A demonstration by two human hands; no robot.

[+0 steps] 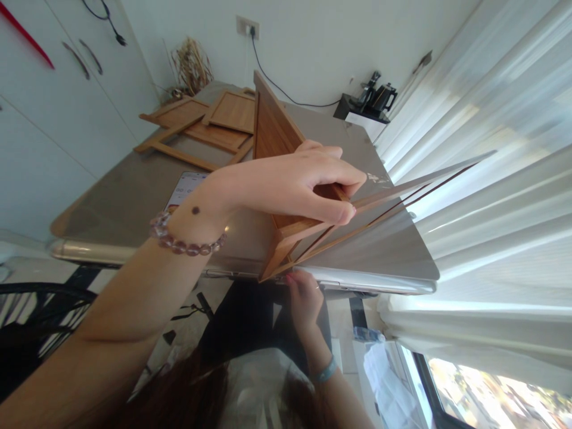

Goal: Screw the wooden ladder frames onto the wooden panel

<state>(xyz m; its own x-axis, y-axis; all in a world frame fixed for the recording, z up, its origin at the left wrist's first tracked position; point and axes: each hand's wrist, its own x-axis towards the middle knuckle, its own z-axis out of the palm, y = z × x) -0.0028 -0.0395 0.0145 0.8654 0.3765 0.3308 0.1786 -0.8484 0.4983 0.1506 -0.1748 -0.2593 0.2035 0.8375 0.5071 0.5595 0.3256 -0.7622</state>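
Watching the head cam feed here, and the view is tilted pretty hard. The left hand (pixel 295 185), the one with the beaded bracelet (pixel 187 244), is curled tight over the top edge of the wooden frame (pixel 272 128). Its thumb and fingertips pinch where the thin panels (pixel 424 179) fan out to the right. I count three thin edges there, one pale and two dark.

The frame stands upright on the grey table (pixel 134 202), right at the near edge. The right hand (pixel 306 298), with a teal wristband (pixel 326 370), sits at the frame's bottom corner by the table lip, fingertips on the wood. I can't tell whether it's actually gripping or just touching.

Container-wise, the frame is boxy and open, but I can't see inside it from here. At the far end of the table there's one pot (pixel 176 94) with a bunch of dried stalks (pixel 192 62) sticking out.

There are three or so flat wooden pieces (pixel 210 122) lying together at the back, well apart from the hands. One phone (pixel 185 185) lies screen up just beside the left wrist. There's one wall socket (pixel 247 27) with a black cable (pixel 286 92).
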